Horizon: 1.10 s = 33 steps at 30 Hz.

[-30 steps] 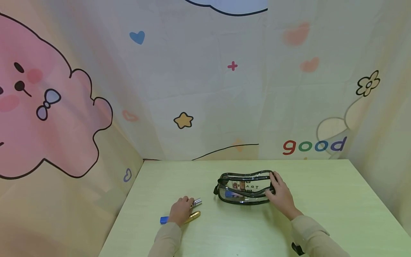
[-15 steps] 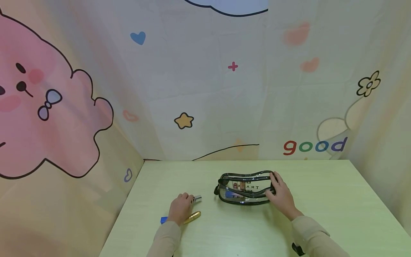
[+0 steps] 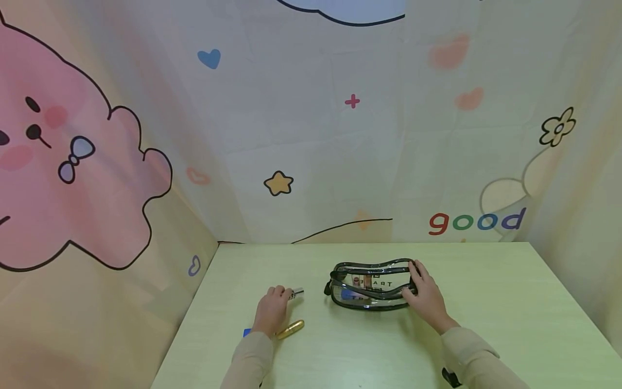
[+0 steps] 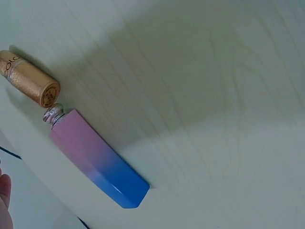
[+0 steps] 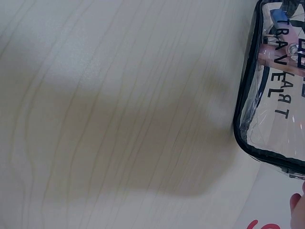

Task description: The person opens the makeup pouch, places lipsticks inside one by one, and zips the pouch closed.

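My left hand [image 3: 273, 309] pinches a small silver cylinder [image 3: 298, 293]; its shiny end sticks out past the fingers, and the rest is hidden. Below that hand lie a gold lipstick tube [image 3: 291, 329] and a pink-to-blue bottle [image 4: 102, 162] with a silver neck. In the head view my wrist covers most of the bottle. My right hand [image 3: 428, 299] grips the right end of a clear zip pouch [image 3: 371, 286] with black piping, fingers at the top edge and thumb on the near side. Inside the pouch show a blue item and pinkish tubes.
The pale wooden table [image 3: 510, 313] bears all these things. A printed curtain [image 3: 311, 135] hangs behind it and along the sides. A small black object [image 3: 451, 377] shows beside the right sleeve.
My left hand has moved a little away from me with the silver cylinder, uncovering more of the gold tube. The right hand and the pouch have stayed in place.
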### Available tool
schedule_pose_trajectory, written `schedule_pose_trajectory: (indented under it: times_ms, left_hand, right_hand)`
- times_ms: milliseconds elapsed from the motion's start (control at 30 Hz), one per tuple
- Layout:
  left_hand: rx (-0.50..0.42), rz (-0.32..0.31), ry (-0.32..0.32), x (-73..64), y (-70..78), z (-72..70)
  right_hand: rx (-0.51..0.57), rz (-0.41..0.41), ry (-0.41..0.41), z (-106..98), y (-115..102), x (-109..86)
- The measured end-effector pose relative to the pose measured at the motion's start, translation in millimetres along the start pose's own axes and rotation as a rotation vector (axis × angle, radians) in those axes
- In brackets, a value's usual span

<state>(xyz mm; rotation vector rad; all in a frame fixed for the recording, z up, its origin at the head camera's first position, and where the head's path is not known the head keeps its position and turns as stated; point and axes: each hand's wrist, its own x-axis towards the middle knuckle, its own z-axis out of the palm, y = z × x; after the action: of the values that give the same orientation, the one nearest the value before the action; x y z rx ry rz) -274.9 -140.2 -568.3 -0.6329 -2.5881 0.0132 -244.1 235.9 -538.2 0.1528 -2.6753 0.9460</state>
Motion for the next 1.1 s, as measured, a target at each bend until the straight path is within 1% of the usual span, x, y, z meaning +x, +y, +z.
schedule_pose_trajectory:
  times_ms: [167,300,467,533,667,833,933,1100]
  left_hand:
    - [0.019,0.007,0.034,5.2,-1.6,1.2]
    - [0.011,0.000,0.036,11.7,-2.1,-2.5]
    - [-0.004,-0.014,0.017,20.0,-2.8,-8.7]
    - [0.000,-0.011,0.021,22.8,-3.3,-10.2]
    - [0.002,-0.006,0.070,26.7,-4.0,-11.7]
    - [-0.033,0.002,0.143,30.9,-3.5,-14.6]
    - [-0.050,0.007,0.162,34.2,-2.4,-16.8]
    - [-0.090,0.009,0.176,40.7,0.2,-20.8]
  right_hand:
    - [0.003,0.002,0.001,-0.2,1.1,-0.6]
    - [0.000,-0.003,0.004,-0.3,1.8,-0.8]
    - [-0.002,-0.014,0.015,-0.5,1.7,-1.0]
    - [-0.001,-0.013,0.017,-0.4,2.0,-1.1]
    - [-0.005,-0.012,0.018,0.0,3.0,-1.1]
    - [-0.001,-0.002,0.003,0.6,3.2,-0.7]
    - [-0.001,0.002,0.000,0.6,3.1,-0.4]
    - [-0.008,-0.004,0.006,0.4,2.2,0.5]
